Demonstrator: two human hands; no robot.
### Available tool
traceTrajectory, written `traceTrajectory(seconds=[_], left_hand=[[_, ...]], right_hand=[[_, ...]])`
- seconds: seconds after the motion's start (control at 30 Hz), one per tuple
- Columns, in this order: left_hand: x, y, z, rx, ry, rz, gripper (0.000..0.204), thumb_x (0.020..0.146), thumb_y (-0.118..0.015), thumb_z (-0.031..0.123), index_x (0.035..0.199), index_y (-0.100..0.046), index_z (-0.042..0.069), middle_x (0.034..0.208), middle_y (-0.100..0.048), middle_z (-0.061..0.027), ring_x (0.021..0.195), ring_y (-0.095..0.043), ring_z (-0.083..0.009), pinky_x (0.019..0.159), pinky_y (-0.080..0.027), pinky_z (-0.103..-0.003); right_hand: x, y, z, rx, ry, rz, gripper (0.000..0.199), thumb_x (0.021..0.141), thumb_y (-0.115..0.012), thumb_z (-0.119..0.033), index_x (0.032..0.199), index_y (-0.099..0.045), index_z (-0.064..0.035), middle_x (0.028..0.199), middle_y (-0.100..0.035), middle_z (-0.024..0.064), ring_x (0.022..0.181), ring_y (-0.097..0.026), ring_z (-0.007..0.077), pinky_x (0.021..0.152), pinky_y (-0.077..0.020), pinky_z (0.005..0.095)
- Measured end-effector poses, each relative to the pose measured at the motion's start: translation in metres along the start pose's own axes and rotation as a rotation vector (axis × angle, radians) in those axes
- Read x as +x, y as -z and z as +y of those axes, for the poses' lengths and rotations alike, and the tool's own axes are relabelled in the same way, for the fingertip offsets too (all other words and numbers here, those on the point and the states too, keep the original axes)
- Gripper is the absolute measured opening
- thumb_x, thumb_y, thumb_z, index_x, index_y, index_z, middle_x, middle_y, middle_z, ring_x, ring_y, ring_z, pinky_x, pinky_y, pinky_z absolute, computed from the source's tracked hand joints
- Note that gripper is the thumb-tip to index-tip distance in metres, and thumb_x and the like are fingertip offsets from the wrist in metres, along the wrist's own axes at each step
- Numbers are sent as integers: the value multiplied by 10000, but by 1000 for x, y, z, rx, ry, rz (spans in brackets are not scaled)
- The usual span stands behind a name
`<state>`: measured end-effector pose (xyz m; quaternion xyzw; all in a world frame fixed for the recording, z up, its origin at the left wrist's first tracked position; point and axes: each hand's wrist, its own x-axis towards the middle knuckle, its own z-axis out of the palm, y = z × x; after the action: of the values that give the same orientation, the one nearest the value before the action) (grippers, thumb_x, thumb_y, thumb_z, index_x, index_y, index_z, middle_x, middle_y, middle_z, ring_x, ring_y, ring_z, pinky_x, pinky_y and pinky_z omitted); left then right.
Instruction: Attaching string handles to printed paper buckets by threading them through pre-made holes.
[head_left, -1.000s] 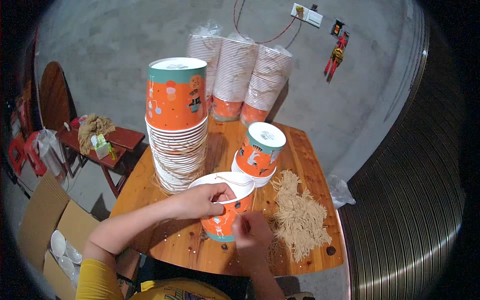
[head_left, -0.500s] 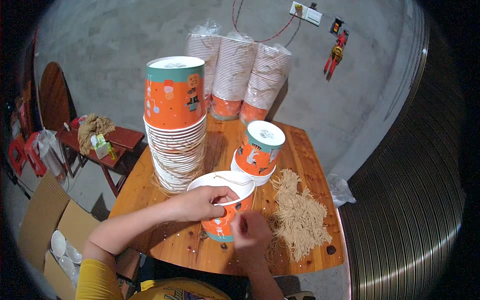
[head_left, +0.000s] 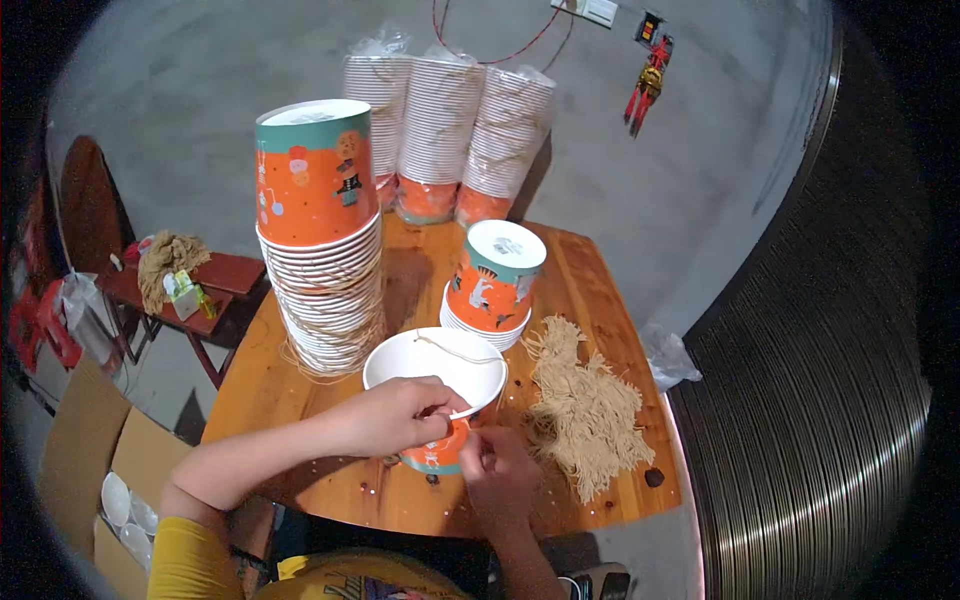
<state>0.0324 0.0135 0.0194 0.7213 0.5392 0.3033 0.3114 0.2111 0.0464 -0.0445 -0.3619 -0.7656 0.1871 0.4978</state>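
Observation:
An orange paper bucket [head_left: 435,456] with a white inside and teal base band stands tilted toward me at the table's near edge. My left hand [head_left: 405,412] pinches its near rim, thumb outside and fingertips over the edge. Just right of it, below the rim, my right hand [head_left: 498,470] is closed in a pinch against the bucket's outer side; a thin pale string seems to show at its fingertips, mostly hidden. Another piece of beige string [head_left: 450,349] lies across the far inner wall of the bucket. To the right is a heap of cut beige strings [head_left: 590,410].
A tall stack of upturned buckets [head_left: 318,215] with strings stands left, a shorter stack [head_left: 495,285] behind the bucket. Plastic-wrapped stacks [head_left: 435,130] stand at the back. A cardboard box [head_left: 150,450] with white bowls is at lower left, beside a red bench [head_left: 230,272].
The view has shifted, so the scene sits further left and higher. The bucket's mouth has tipped more toward me. Both hands stay at its near rim, the right still closed.

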Motion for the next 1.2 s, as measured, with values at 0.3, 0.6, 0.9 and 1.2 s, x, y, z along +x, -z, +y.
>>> traceTrajectory(seconds=[0.3, 0.6, 0.9, 1.2], left_hand=[[1, -1, 8, -25, 75, -2, 343, 862, -507, 128, 1177, -573, 11, 918, -594, -131, 806, -589, -207, 760, -480, -308], [0, -3, 7, -20, 58, -5, 360, 858, -509, 125, 1198, -569, 24, 927, -596, -136, 816, -595, -213, 771, -481, -313], [6, -7, -3, -11, 94, -157, 290, 921, -487, 185, 1132, -594, 16, 1019, -626, -130, 889, -611, -241, 803, -479, -342], [18, -26, -7, 27, 120, -225, 162, 905, -512, 161, 964, -564, 20, 937, -591, -134, 871, -577, -273, 775, -453, -359]], right_hand=[[-5, 2, 9, -49, -16, -71, 75, 733, -656, -69, 744, -583, -79, 599, -524, 44, 509, -510, 136, 515, -440, 272], [-2, 3, 0, -51, 18, -114, 91, 742, -644, -27, 734, -562, -64, 599, -534, 58, 506, -532, 169, 489, -438, 298], [-10, 2, 13, -214, 125, -137, 92, 754, -639, -72, 705, -561, -79, 572, -531, 73, 488, -543, 230, 470, -440, 351], [-21, 5, 18, -98, -89, -185, 79, 751, -648, -106, 739, -580, -69, 586, -546, 83, 500, -559, 238, 490, -451, 351]])
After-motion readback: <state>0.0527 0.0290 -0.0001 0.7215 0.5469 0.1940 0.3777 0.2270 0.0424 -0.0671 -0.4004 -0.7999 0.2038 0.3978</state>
